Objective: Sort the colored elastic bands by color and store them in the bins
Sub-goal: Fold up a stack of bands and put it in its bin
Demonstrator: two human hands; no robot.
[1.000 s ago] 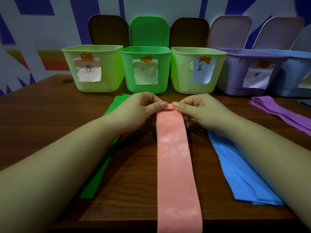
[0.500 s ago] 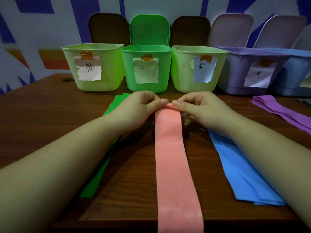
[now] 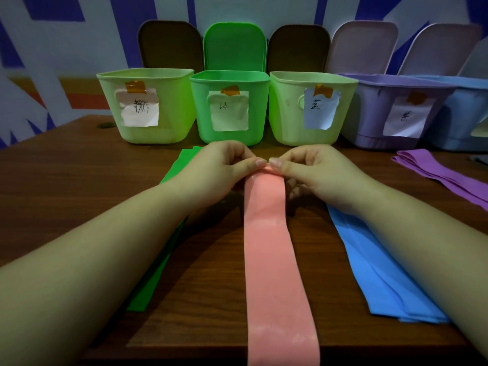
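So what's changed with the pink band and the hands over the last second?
Hardly anything. The left hand and right hand keep pinching the far end of the pink band, thumbs nearly touching; the end looks slightly more rolled over, though that is hard to tell. The green, blue and purple bands and the bins stayed put.
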